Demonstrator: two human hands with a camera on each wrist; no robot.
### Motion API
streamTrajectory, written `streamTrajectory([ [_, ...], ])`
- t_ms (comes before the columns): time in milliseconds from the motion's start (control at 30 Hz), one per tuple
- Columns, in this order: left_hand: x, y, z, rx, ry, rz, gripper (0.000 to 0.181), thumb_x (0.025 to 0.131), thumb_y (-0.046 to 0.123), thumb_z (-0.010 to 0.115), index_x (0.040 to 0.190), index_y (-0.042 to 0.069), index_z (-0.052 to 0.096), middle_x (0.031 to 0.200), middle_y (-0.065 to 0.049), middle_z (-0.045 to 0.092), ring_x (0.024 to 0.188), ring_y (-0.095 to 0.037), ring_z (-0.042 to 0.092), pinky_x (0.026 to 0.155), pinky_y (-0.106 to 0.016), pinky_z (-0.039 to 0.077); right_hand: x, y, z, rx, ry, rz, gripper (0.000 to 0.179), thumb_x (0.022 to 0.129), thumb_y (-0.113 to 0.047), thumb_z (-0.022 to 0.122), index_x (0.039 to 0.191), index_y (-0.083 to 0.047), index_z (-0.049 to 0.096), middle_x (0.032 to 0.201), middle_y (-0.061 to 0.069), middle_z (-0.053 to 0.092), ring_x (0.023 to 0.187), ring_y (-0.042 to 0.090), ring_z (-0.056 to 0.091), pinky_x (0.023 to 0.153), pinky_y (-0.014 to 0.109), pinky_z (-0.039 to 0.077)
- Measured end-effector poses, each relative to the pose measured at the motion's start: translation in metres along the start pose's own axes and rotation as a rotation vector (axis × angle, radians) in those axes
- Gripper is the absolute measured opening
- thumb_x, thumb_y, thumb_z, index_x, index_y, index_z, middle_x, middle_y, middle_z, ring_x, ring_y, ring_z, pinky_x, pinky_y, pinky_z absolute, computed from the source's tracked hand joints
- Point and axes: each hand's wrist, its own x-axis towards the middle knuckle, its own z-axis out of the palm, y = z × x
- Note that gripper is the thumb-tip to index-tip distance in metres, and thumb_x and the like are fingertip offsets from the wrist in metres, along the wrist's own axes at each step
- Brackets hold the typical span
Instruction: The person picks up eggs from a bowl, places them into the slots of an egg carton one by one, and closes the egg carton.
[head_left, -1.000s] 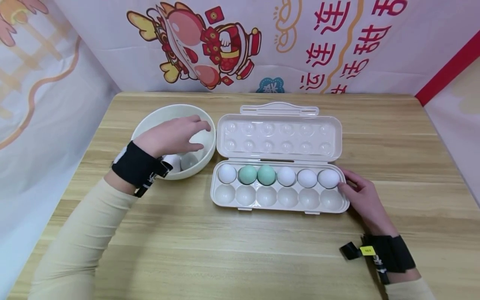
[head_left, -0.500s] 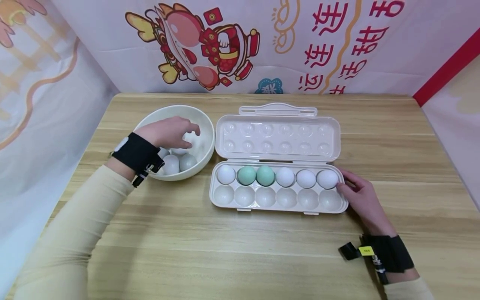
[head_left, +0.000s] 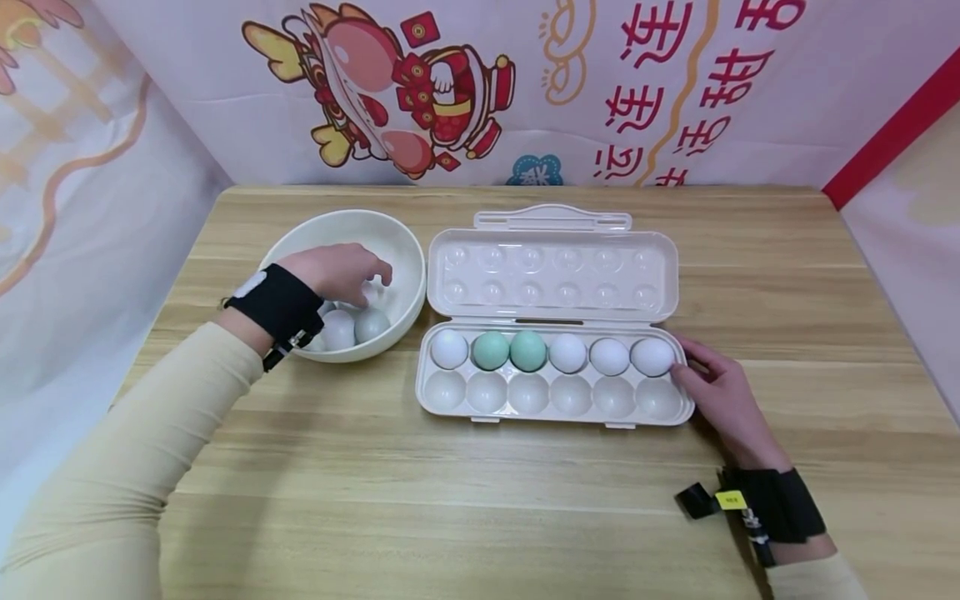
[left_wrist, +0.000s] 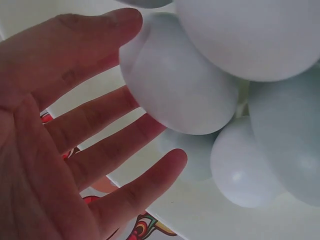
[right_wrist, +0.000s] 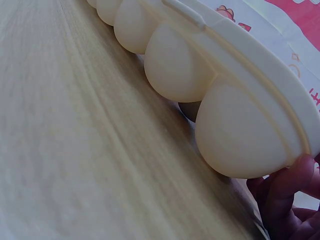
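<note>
As seen in L wrist view, find smooth bluish-white egg (shell or plastic: can't tell) off the palm of bare left hand, set between thumb & fingers, down in round cream-white bowl. Judge any lift to turn on this gap. Read long axis as approx. diagonal, i.e. from beside thumb tip down & away from palm. Note overlap by nearer, larger-looking white egg on side away from hand.

Record L fingers as spread, fairly straight, w/o wrapped grip on anything; see thumb tip at egg's edge, but can't confirm firm contact.

Find bare right hand well apart from bowl, thumb & curled fingers holding R end of long pale plastic hinged carton. See lid laid open, long axis running L–R, just R of bowl on light wood-grain table. Count four white eggs & two mint-green eggs in back row. Rate L hand clearly nearer to bluish-white egg.
</note>
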Motion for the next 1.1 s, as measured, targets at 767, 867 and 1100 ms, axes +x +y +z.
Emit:
streamTrajectory([
  [767, 0.0031, -0.0055, 0.0019, 0.015, -0.006, -0.006, 0.020, 0.072, 0.000, 0.063, 0.091, 0.004, 0.063, 0.083, -0.009, 0.060, 0.076, -0.025, 0.049, 0.071, -0.036, 0.041, 0.0012, -0.0010, -0.0005, 0.027, -0.005, 0.013, 0.045, 0.095, -0.021, 0.049, 0.137, -0.007, 0.041, 0.135, 0.023, 0.043, 0.105, -0.002, 0.049, 0.077, 0.009, 0.046],
  [867, 0.0026, -0.0046, 0.0018, 0.011, -0.014, -0.013, 0.021, 0.073, 0.000, 0.062, 0.093, 0.004, 0.064, 0.085, -0.010, 0.061, 0.076, -0.025, 0.049, 0.071, -0.036, 0.041, 0.0015, -0.0009, 0.0000, 0.029, -0.004, 0.021, 0.045, 0.094, -0.020, 0.049, 0.137, -0.007, 0.041, 0.136, 0.025, 0.042, 0.106, -0.002, 0.049, 0.078, 0.009, 0.045],
  [1100, 0.0023, -0.0053, 0.0025, 0.006, 0.007, -0.020, 0.026, 0.072, 0.002, 0.064, 0.098, 0.003, 0.063, 0.088, -0.011, 0.060, 0.079, -0.026, 0.049, 0.074, -0.037, 0.041, 0.0016, -0.0017, 0.0004, 0.028, -0.001, 0.025, 0.046, 0.094, -0.020, 0.049, 0.137, -0.006, 0.040, 0.136, 0.025, 0.042, 0.107, -0.002, 0.048, 0.078, 0.008, 0.045],
])
